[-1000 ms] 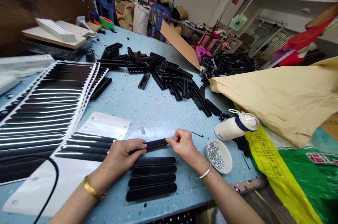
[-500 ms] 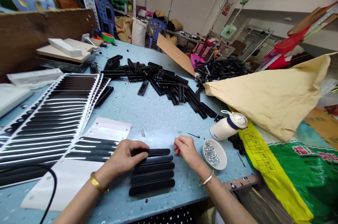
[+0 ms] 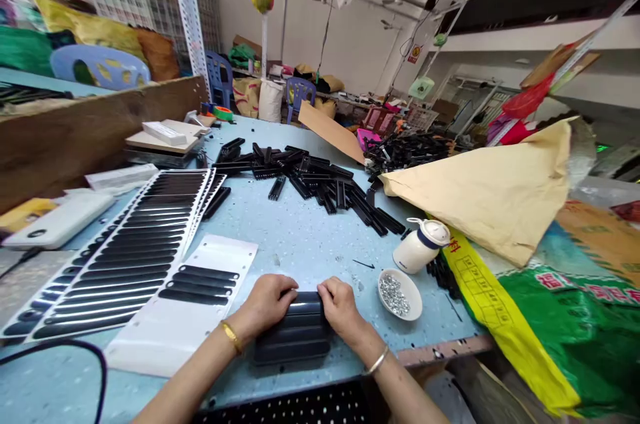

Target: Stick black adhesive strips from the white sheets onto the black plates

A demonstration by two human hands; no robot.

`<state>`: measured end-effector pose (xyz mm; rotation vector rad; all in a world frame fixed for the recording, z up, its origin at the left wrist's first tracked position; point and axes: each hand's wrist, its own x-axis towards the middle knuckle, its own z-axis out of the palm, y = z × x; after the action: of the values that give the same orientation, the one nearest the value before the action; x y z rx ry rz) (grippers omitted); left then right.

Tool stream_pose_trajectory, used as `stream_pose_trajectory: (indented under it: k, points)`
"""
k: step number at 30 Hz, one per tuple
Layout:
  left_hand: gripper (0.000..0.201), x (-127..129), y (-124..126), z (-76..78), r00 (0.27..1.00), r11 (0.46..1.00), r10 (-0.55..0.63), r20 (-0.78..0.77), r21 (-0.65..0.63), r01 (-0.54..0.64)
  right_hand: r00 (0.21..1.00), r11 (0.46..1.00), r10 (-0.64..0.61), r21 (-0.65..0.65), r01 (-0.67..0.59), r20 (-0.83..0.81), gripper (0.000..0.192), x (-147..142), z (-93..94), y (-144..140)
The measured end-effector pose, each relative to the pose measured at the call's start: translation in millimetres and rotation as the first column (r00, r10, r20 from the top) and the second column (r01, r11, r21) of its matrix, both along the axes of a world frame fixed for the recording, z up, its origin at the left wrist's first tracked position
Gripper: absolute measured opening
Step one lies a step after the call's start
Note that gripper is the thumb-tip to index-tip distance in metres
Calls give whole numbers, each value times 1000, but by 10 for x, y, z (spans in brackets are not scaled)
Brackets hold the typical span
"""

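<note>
Several long black strips [image 3: 293, 337] with rounded ends lie side by side in a row near the table's front edge. At the row's far side, my left hand [image 3: 267, 304] has its thumb and fingers closed on the left end of the farthest strip. My right hand [image 3: 345, 311] pinches the right end of that strip, so both its ends are hidden. To the left lies a white backing sheet [image 3: 150, 337] bearing a few black adhesive strips [image 3: 200, 284]. A white bowl of small silvery metal parts [image 3: 395, 295] stands right of my right hand.
Larger sheets of black strips [image 3: 125, 257] lie at the left. A loose pile of black pieces [image 3: 320, 177] spreads across the back of the table. A cream bottle [image 3: 417, 251] stands behind the bowl, near brown paper [image 3: 480, 191] and a green-yellow sack [image 3: 560, 324].
My right hand has moved left onto the right end of the farthest strip. The strips now sit closer together. The camera view has tilted up, and fewer strips show on the backing sheet.
</note>
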<state>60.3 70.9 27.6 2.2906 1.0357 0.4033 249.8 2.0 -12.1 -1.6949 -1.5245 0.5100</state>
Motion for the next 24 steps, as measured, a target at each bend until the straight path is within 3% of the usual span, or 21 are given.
stream_pose_trajectory:
  k: [4,7,9,11,14,20,24]
  points:
    - [64,-409,-252,13,993,994,109,46,-38,-107,996,998,56,8,-56,-62,36,10,72,-297]
    - [102,-690,-435,-9,987,973,116,110,-213,-91,987,987,161,-6,-161,-15,71,23,78,-547]
    - [110,-780,-497,-38,983,960,123,138,-269,-82,974,975,221,-22,-221,39,92,63,58,-650]
    - [110,-799,-506,-67,982,959,112,150,-277,-67,967,968,249,-35,-248,47,101,117,27,-675]
    - [106,-775,-469,-98,988,965,95,125,-256,-60,969,970,242,8,-242,48,91,161,-43,-613]
    - [106,-783,-464,-109,996,980,78,45,-189,-68,946,952,216,164,-260,243,81,58,-144,-523]
    - [96,-651,-564,-86,1000,987,18,3,157,-19,930,968,123,167,-190,347,52,-54,18,-412]
